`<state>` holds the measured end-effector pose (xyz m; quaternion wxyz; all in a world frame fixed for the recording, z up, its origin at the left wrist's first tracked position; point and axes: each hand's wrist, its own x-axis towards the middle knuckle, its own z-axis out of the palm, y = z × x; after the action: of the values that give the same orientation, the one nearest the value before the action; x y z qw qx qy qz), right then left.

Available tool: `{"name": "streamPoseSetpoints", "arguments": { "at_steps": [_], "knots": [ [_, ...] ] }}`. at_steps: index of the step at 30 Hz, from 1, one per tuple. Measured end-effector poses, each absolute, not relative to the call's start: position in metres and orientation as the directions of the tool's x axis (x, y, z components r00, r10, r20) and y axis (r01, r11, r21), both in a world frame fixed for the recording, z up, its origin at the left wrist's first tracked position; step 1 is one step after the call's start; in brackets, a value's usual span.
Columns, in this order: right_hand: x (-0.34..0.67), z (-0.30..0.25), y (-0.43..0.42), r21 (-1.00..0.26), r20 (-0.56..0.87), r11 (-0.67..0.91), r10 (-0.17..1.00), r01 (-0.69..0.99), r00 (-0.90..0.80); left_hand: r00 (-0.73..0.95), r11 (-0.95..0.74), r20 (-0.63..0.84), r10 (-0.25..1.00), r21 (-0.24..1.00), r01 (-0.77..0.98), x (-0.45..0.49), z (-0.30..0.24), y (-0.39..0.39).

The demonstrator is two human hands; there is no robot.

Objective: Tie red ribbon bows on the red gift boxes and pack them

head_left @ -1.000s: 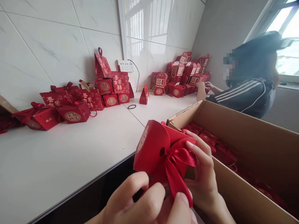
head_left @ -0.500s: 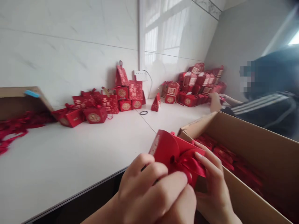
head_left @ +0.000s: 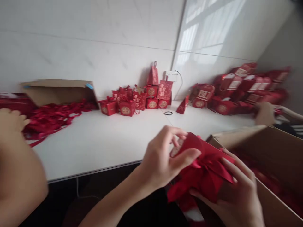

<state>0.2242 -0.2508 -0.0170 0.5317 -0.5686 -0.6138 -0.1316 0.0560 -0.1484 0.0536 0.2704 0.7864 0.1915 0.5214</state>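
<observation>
Under the wall (head_left: pixel 82 34), we see one counter (head_left: pixel 113 138), two cartons (head_left: pixel 274 146), left and lower right, and back boxes (head_left: pixel 127 108) too blurred to count. Right of centre, our right hand (head_left: pixel 243 186) clasps one box (head_left: pixel 193 142), our left hand (head_left: pixel 161 157) spread at its side. We judge the step as settling its one bow (head_left: pixel 221 172); the next move calls for steady support.

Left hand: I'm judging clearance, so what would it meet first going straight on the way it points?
Most likely the red box held in the right hand. The left hand is right at its end; blur and depth leave unclear whether they already touch.
</observation>
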Motion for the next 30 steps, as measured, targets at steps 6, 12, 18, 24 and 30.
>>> {"name": "streamPoseSetpoints", "arguments": {
  "at_steps": [6,12,18,24,30],
  "knots": [
    [0.215,-0.006,-0.253,-0.335,0.804,0.224,0.574,0.915,0.154,0.552,-0.593,0.424,0.718,0.787,0.168,0.045,0.051,-0.15],
    [0.222,-0.007,-0.261,-0.345,0.796,0.204,0.58,0.916,0.17,0.65,-0.706,0.395,0.649,0.631,0.321,0.052,0.049,-0.154],
    [0.23,-0.005,-0.275,-0.345,0.791,0.194,0.587,0.918,0.174,0.525,-0.865,0.724,0.448,0.499,0.052,0.077,0.052,-0.162],
    [0.233,-0.002,-0.299,-0.37,0.827,0.136,0.5,0.919,0.259,0.478,-0.999,0.877,0.041,0.039,0.014,0.095,0.049,-0.201],
    [0.234,0.002,-0.317,-0.345,0.845,0.084,0.461,0.935,0.271,0.308,-0.995,0.947,-0.095,-0.088,-0.035,0.11,0.034,-0.22]
  ]
}}
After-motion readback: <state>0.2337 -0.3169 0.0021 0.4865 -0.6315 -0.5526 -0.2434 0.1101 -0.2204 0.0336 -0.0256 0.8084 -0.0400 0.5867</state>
